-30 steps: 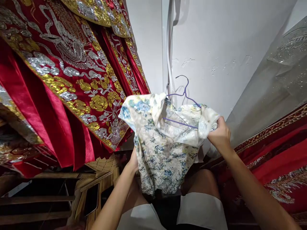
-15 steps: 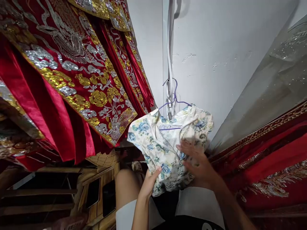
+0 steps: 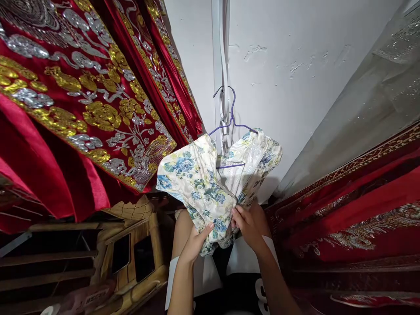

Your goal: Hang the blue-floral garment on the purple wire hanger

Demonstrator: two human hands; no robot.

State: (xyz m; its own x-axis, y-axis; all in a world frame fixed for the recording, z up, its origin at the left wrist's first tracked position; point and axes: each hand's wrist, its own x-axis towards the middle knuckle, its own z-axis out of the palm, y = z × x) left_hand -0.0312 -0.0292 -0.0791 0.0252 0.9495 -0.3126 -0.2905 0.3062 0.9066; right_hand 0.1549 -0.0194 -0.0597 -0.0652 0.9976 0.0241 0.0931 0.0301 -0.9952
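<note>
A white floral blouse (image 3: pixel 200 188) with blue and green flowers hangs on a purple hanger (image 3: pixel 231 120). My left hand (image 3: pixel 197 240) grips its lower left side, thumb on the front and the other fingers hidden behind the cloth. At the lower end of the V-neck, my right hand (image 3: pixel 244 223) pinches the edge of the front between thumb and fingers. The neckline is overlapped, with the pale inner lining showing inside it. The hanger's hook sits by a white strap (image 3: pixel 223 65) running down the wall.
Red cloth with gold and silver sequins (image 3: pixel 101 116) hangs at the left. Two dark phones, one a black phone (image 3: pixel 144 259), lie on a bamboo seat (image 3: pixel 129 284). Clear plastic sheeting (image 3: pixel 357 109) and red embroidered cloth (image 3: pixel 344 227) are on the right. A white wall (image 3: pixel 278 39) stands behind.
My right hand has come from an open, blurred position over the blouse's right front to a pinch at the neckline's lower end. The left hand keeps its hold. The view has shifted.
</note>
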